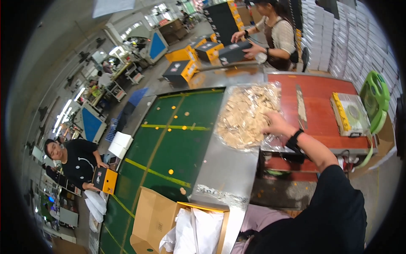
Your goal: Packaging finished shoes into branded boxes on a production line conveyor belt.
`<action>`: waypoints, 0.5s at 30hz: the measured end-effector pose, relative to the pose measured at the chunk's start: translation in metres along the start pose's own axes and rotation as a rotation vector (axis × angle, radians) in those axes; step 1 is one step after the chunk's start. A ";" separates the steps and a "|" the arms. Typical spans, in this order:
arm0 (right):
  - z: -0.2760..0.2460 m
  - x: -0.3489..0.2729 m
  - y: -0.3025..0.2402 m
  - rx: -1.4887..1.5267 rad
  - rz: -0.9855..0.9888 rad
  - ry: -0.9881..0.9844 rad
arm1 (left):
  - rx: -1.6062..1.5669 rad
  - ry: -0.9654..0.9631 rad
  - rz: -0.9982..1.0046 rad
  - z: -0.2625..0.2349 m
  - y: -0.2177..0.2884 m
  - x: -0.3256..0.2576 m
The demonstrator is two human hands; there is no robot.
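Black and orange cover the box that a co-worker holds with two hands, just left of the green belt. Below that box, at the belt's left edge, lies a white paper parcel; farther up the same edge stands an open white box. Yellow lines cross the belt, and small yellow and tan dots are scattered over it (some may be scraps, some marks). On the belt's near end sits an open cardboard box, its lid thrown back to the left and white paper filling it. Beyond the belt's far end are more black-and-orange boxes. A metal table borders the belt on the right, and on it lies a clear plastic bag full of tan pieces. The right hand reaches to the bag's right side, fingers bent over the pieces; whether they pinch one, I cannot tell. The left hand is out of sight, so its fingers I cannot judge. Farther right of the belt, a red table carries a long thin strip and a white box with a yellow side.
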State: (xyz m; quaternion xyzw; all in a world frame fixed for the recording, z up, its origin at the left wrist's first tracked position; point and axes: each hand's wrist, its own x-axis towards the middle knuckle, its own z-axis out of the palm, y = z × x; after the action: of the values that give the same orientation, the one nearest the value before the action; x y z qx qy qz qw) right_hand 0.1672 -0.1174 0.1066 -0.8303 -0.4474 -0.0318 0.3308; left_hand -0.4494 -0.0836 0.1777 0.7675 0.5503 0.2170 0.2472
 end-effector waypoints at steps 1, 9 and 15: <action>0.000 -0.002 -0.014 -0.041 0.000 -0.053 | 0.003 0.046 -0.008 0.000 0.001 0.003; -0.034 0.002 -0.042 -0.075 -0.005 -0.056 | -0.017 0.205 -0.046 -0.005 0.004 -0.007; -0.019 0.008 -0.184 0.422 -0.310 -0.240 | -0.033 0.324 -0.067 0.002 0.010 -0.012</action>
State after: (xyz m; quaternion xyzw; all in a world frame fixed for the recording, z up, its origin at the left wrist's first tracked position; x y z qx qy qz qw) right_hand 0.0360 -0.0526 0.2200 -0.6625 -0.6018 0.1104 0.4323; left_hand -0.4448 -0.0977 0.1815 0.6995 0.6046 0.3386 0.1747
